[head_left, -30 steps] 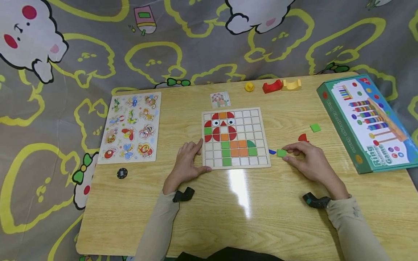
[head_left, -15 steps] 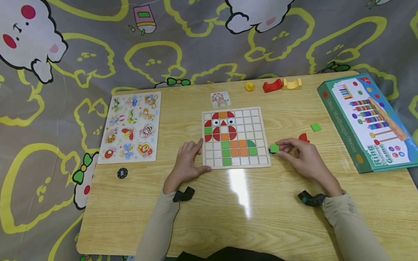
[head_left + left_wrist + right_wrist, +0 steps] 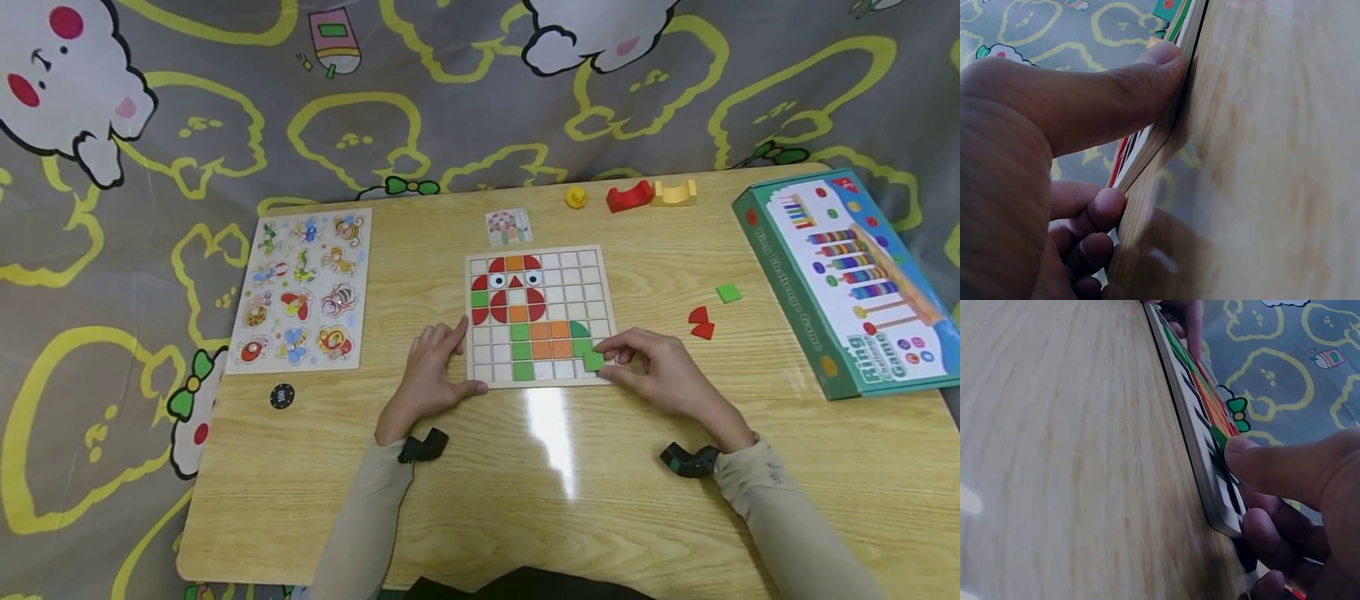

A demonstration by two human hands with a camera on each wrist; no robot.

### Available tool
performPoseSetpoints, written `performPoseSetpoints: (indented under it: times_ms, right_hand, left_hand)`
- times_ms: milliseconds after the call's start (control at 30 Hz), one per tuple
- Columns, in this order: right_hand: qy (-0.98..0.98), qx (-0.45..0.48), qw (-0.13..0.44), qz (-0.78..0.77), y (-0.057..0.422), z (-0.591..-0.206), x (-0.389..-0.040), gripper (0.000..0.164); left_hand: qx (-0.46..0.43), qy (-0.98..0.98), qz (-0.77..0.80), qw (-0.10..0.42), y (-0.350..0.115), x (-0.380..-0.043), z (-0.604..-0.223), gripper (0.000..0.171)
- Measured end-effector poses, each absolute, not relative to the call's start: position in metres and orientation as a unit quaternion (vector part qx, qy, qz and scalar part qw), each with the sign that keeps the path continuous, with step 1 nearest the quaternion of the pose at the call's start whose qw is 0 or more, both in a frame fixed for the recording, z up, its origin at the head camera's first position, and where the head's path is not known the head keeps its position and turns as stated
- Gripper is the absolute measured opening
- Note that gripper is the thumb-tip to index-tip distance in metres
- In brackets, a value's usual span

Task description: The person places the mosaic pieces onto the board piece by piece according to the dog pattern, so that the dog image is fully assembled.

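A wooden grid board (image 3: 572,295) lies mid-table in the head view, partly filled with red, orange and green tiles forming an owl-like figure. At its lower left corner my left hand (image 3: 429,375) touches two edges, the thumb (image 3: 1129,94) along the front one and the index fingertip at the side. My right hand (image 3: 652,367) pinches a green square tile (image 3: 593,360) between thumb and fingers, over the board's lower right cells. That tile overlaps another green tile (image 3: 581,345) in this view. A dark blue piece (image 3: 1245,555) shows under the right fingers, beside the board's corner.
Two red quarter-round tiles (image 3: 700,322) and a green square (image 3: 728,292) lie to the right. Behind the board sits a pattern card (image 3: 508,227), a yellow duck (image 3: 576,197) and red and yellow blocks (image 3: 630,197). An insect puzzle (image 3: 300,292) and game box (image 3: 847,283) flank it.
My right hand has carried the green square tile left from the table onto the board's lower right area. The blue piece is now covered in the head view. My left hand stays at the corner.
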State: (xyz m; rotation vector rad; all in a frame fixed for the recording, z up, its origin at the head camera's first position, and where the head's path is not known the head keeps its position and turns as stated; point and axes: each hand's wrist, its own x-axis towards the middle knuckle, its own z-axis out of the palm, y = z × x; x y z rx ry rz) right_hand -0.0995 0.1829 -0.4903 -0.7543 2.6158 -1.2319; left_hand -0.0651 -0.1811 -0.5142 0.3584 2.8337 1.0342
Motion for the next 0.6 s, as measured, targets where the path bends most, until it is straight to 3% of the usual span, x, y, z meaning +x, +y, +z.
performPoseSetpoints:
  times_ms: [600]
  right_hand:
    - [0.881, -0.260, 0.056, -0.390, 0.1717, -0.4932, -0.0957, 0.020]
  left_hand:
    - [0.126, 0.928, 0.348, 0.044, -0.1811, -0.0647, -0.5139, 0.108]
